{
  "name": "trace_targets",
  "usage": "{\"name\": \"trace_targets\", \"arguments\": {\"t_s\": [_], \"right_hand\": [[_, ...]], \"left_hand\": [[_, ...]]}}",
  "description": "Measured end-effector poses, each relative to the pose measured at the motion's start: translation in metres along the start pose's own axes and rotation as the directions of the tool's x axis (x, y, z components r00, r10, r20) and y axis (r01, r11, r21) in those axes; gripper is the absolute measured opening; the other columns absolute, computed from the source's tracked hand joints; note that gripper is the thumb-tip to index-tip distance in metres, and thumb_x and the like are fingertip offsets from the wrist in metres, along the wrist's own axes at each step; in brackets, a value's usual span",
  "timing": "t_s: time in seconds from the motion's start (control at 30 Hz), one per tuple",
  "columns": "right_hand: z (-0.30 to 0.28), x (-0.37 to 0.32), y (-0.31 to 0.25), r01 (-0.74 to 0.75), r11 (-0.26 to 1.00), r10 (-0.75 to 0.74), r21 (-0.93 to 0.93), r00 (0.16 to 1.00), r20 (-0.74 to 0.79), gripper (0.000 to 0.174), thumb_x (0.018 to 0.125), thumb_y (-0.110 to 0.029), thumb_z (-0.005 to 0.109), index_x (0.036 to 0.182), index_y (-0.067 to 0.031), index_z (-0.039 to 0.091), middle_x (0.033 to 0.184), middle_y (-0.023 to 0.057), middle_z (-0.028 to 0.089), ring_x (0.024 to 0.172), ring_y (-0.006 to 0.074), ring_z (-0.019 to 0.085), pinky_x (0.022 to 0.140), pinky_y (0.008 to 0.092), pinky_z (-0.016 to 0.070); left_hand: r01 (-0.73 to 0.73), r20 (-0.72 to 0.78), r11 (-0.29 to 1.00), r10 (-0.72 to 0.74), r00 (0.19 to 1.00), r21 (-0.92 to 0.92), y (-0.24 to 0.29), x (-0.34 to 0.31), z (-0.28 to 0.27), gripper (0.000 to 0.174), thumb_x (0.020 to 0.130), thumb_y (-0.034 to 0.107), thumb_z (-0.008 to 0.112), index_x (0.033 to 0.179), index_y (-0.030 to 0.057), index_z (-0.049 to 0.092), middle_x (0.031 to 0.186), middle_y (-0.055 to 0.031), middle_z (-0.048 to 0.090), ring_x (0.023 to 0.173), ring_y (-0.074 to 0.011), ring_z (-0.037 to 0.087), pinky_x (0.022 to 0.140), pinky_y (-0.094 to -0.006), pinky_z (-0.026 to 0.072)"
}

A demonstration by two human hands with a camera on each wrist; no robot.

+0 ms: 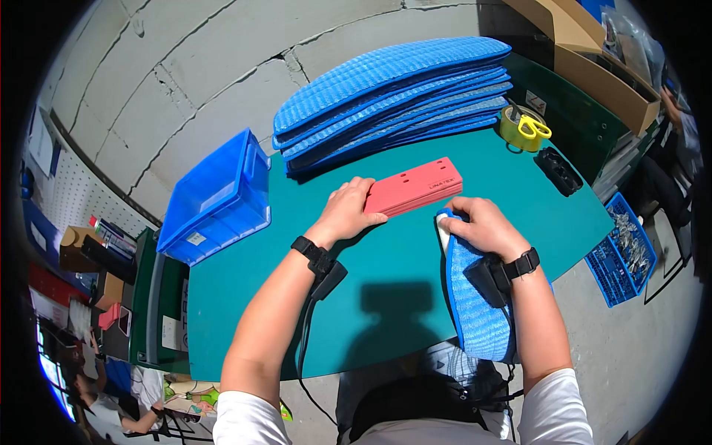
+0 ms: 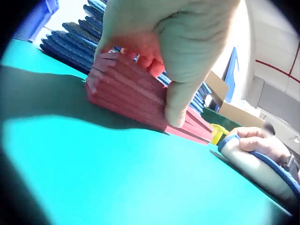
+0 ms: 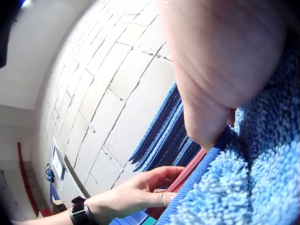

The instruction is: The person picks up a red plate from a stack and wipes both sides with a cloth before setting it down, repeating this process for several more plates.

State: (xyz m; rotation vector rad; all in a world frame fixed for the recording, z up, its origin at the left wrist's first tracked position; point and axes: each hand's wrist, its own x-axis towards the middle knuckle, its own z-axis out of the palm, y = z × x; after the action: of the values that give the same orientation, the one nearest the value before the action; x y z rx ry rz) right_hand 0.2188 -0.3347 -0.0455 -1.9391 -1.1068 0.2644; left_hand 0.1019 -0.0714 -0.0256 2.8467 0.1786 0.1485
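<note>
My left hand (image 1: 347, 210) grips the left end of a stack of flat red slabs (image 1: 415, 185), printed with lettering and pierced by small holes. In the left wrist view the thumb lies along the near side of the layered red slabs (image 2: 126, 91), the other fingers behind them. My right hand (image 1: 486, 226) pinches the end of a blue mop pad (image 1: 475, 304), thumb on its pale edge. That pad hangs down toward the table's front edge, its fluffy looped face (image 3: 225, 187) filling the lower right of the right wrist view.
Behind the slabs is a tall stack of blue mop pads (image 1: 393, 96). A blue bin (image 1: 215, 200) stands at left on the green table (image 1: 311, 297). Yellow scissors (image 1: 528, 127), a tape roll (image 1: 512, 137) and a black object (image 1: 558, 170) lie at right. Below sits a blue crate (image 1: 623, 252).
</note>
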Motion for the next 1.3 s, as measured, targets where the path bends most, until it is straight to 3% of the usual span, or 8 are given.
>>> {"name": "trace_targets", "arguments": {"t_s": [0.1, 0.17, 0.37, 0.4, 0.5, 0.6, 0.83, 1.3], "right_hand": [[-0.001, 0.0, 0.001, -0.009, 1.0, 0.009, -0.021, 1.0, 0.005, 0.031, 0.086, -0.031, 0.068, 0.091, -0.0002, 0.067, 0.079, 0.0203, 0.065, 0.075, 0.0373, 0.064, 0.068, 0.0443, 0.0483], [-0.001, 0.0, 0.002, -0.011, 1.0, 0.011, -0.026, 1.0, 0.011, 0.031, 0.086, -0.031, 0.068, 0.091, -0.0002, 0.067, 0.079, 0.0202, 0.065, 0.076, 0.0373, 0.064, 0.068, 0.0443, 0.0483], [0.0, 0.0, 0.001, 0.002, 1.0, -0.002, 0.002, 1.0, 0.007, 0.03, 0.086, -0.031, 0.067, 0.09, -0.0006, 0.067, 0.077, 0.0196, 0.064, 0.072, 0.0362, 0.063, 0.067, 0.0435, 0.0476], [0.001, 0.001, 0.002, 0.001, 1.0, -0.001, 0.0, 1.0, 0.008, 0.03, 0.086, -0.031, 0.067, 0.089, -0.0006, 0.066, 0.076, 0.0194, 0.063, 0.071, 0.0357, 0.062, 0.066, 0.0433, 0.0472], [0.001, 0.001, 0.003, -0.001, 1.0, 0.001, -0.004, 1.0, 0.006, 0.031, 0.086, -0.031, 0.067, 0.088, -0.0005, 0.066, 0.074, 0.019, 0.062, 0.069, 0.035, 0.061, 0.064, 0.0432, 0.0464], [0.002, 0.001, 0.005, 0.0, 1.0, 0.0, -0.002, 1.0, 0.002, 0.031, 0.086, -0.031, 0.067, 0.087, -0.0006, 0.065, 0.073, 0.0188, 0.062, 0.069, 0.0348, 0.061, 0.063, 0.0434, 0.046], [0.001, 0.001, 0.004, -0.007, 1.0, 0.007, -0.005, 1.0, 0.004, 0.031, 0.086, -0.032, 0.067, 0.087, -0.0007, 0.065, 0.074, 0.0193, 0.062, 0.069, 0.0353, 0.061, 0.064, 0.0436, 0.0467], [0.001, 0.001, 0.004, -0.01, 1.0, 0.01, -0.013, 1.0, 0.004, 0.032, 0.086, -0.032, 0.068, 0.087, -0.0002, 0.065, 0.074, 0.02, 0.062, 0.07, 0.0367, 0.061, 0.064, 0.0445, 0.0465]], "left_hand": [[0.014, 0.022, 0.997, -0.013, 1.0, -0.077, -0.008, -0.001, 0.001, 0.087, 0.073, 0.041, 0.083, 0.138, -0.0035, 0.047, 0.125, -0.0202, 0.056, 0.12, -0.036, 0.053, 0.101, -0.0436, 0.0444], [-0.021, -0.068, 0.996, 0.015, 0.998, -0.092, -0.016, -0.008, 0.002, 0.094, 0.068, 0.043, 0.085, 0.14, -0.0045, 0.045, 0.13, -0.0221, 0.054, 0.124, -0.0365, 0.051, 0.105, -0.0445, 0.0413], [0.068, -0.018, 0.977, -0.073, 0.997, -0.203, -0.035, -0.023, -0.019, 0.1, 0.069, 0.043, 0.086, 0.143, -0.0073, 0.04, 0.134, -0.025, 0.051, 0.128, -0.038, 0.049, 0.106, -0.0417, 0.0423], [0.035, -0.056, 0.98, -0.047, 0.997, -0.195, -0.037, -0.026, -0.018, 0.091, 0.069, 0.042, 0.085, 0.137, -0.0072, 0.048, 0.127, -0.0244, 0.054, 0.122, -0.0367, 0.052, 0.103, -0.0406, 0.0444], [0.059, 0.006, 0.984, -0.059, 0.998, -0.165, -0.043, -0.024, -0.016, 0.082, 0.071, 0.042, 0.086, 0.13, -0.0056, 0.054, 0.123, -0.0193, 0.056, 0.115, -0.0312, 0.057, 0.096, -0.038, 0.0482], [0.043, -0.041, 0.985, -0.051, 0.998, -0.165, -0.035, -0.025, -0.018, 0.07, 0.072, 0.039, 0.085, 0.121, -0.0045, 0.06, 0.116, -0.0169, 0.058, 0.108, -0.0295, 0.059, 0.093, -0.038, 0.0492], [-0.005, -0.11, 0.982, -0.016, 0.994, -0.191, -0.033, -0.026, -0.019, 0.065, 0.071, 0.037, 0.082, 0.114, -0.0063, 0.063, 0.109, -0.0189, 0.058, 0.102, -0.0315, 0.058, 0.088, -0.0394, 0.0498], [-0.022, -0.118, 0.958, -0.012, 0.993, -0.287, -0.031, -0.027, -0.022, 0.051, 0.073, 0.033, 0.082, 0.104, -0.0045, 0.066, 0.106, -0.0143, 0.057, 0.1, -0.0264, 0.057, 0.086, -0.0352, 0.049]]}}
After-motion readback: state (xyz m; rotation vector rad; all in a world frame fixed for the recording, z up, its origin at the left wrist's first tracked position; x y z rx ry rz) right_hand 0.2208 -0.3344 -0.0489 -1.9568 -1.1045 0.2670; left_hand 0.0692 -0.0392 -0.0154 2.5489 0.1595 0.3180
